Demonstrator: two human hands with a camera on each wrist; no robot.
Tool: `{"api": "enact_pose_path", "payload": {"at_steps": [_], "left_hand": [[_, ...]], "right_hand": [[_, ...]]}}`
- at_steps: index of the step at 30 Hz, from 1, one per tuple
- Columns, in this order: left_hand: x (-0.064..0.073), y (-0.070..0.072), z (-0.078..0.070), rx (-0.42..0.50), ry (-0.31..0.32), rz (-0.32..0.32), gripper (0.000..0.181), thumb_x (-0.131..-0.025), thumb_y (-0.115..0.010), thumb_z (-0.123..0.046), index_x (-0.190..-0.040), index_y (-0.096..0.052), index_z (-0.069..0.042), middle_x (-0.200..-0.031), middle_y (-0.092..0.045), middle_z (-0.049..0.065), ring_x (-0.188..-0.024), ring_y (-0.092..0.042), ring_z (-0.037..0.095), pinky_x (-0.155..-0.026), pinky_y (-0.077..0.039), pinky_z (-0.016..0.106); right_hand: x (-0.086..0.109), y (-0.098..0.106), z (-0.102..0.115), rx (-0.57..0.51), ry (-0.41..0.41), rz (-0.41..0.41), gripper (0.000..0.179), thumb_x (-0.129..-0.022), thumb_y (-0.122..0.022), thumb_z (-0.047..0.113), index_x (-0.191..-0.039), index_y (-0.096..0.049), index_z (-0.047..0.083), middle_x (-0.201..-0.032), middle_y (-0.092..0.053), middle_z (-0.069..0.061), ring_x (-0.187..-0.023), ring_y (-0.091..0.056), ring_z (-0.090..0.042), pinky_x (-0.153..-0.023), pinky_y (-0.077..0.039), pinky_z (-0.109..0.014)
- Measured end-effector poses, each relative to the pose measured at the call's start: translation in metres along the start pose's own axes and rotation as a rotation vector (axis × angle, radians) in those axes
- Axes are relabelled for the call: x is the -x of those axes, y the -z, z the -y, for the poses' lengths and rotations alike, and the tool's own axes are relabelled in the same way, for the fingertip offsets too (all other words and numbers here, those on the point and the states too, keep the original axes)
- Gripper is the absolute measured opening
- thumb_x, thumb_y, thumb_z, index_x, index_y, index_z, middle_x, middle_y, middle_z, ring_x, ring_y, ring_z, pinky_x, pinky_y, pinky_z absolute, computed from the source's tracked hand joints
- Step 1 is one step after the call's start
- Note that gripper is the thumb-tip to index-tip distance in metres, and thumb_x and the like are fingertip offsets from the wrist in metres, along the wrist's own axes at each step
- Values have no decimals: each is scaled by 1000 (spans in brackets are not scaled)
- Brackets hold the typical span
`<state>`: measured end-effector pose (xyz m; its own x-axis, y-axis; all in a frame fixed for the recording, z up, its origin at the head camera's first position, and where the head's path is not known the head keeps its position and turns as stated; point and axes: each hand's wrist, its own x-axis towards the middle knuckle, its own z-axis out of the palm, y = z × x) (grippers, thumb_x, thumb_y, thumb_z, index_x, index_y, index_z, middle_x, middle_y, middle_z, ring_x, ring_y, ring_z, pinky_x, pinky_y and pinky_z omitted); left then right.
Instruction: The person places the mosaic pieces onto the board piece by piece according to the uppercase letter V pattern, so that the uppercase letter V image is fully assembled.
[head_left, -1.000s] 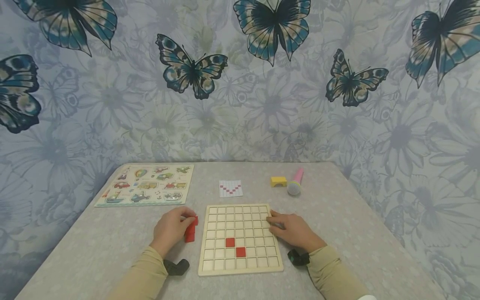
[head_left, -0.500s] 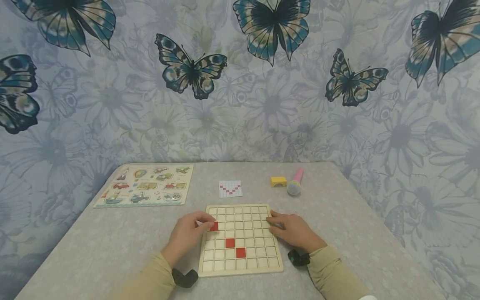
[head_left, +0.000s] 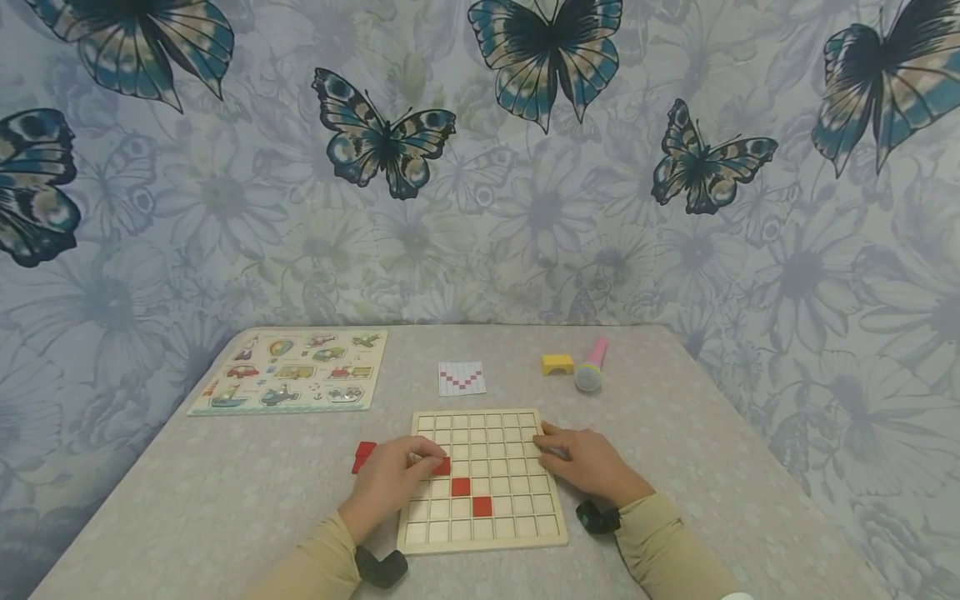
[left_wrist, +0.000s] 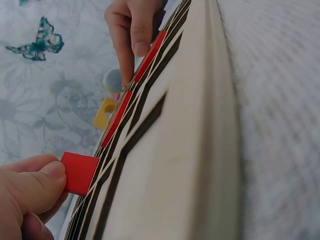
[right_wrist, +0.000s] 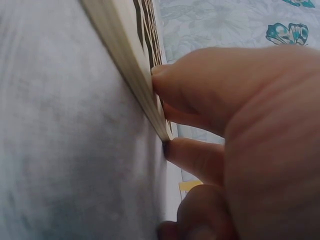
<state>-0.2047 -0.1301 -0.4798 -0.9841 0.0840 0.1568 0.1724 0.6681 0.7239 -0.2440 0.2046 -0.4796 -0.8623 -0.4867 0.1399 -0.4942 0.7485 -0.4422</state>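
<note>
I'm pinching a red tile (left_wrist: 80, 173) between thumb and finger of my left hand (head_left: 388, 485), holding it tilted over the left part of the gridded board (head_left: 498, 451); whether it's touching the wood, I can't tell; two other red tiles (head_left: 461, 487) are sitting in cells just beyond it, running diagonally toward me; my right hand (head_left: 592, 461) is gripping nothing, its fingertips resting against the board's right edge; more red pieces (head_left: 364, 452) are lying on the tabletop (head_left: 690, 450), partly hidden behind my left hand; past the board, a patterned card (head_left: 462, 378) is lying flat, and a yellow block (head_left: 557, 364) is standing beside a pink toy microphone (head_left: 590, 373).
</note>
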Motion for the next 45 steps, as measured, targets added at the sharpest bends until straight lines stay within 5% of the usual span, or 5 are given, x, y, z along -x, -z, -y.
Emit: {"api": "enact_pose_path", "payload": {"at_steps": [15, 36, 40, 45], "left_hand": [[-1, 0, 1, -109, -59, -3, 10, -89, -80, -26, -92, -80, -36, -102, -73, -14, -82, -59, 5, -70, -48, 30], [-2, -2, -3, -209, -111, 34, 12, -89, -80, -30, -101, -82, -33, -99, -70, -17, -80, -60, 3, -65, -47, 28], [-6, 10, 1, -165, -55, 20, 16, -93, -76, -31, -109, -79, -30, -108, -73, -11, -77, -61, 5, -62, -47, 30], [-12, 47, 17, -201, 11, -50, 23, -95, -73, -29, -118, -77, -25, -116, -74, -2, -70, -58, 9, -57, -45, 31]], "right_hand": [[1, 2, 0, 0, 18, -3, 37, -100, -67, 30, -133, -71, 14, -148, -58, -13, -133, -58, -34, -106, -47, -55], [6, 6, -1, -2, -10, 0, 37, -100, -67, 28, -134, -70, 13, -148, -57, -14, -133, -58, -35, -107, -47, -55], [8, 7, -1, 3, -23, -9, 36, -99, -68, 29, -133, -71, 15, -148, -58, -13, -133, -59, -34, -107, -47, -54], [4, 5, 0, -3, -14, 9, 38, -100, -66, 32, -134, -70, 16, -149, -57, -11, -134, -58, -34, -107, -47, -53]]}}
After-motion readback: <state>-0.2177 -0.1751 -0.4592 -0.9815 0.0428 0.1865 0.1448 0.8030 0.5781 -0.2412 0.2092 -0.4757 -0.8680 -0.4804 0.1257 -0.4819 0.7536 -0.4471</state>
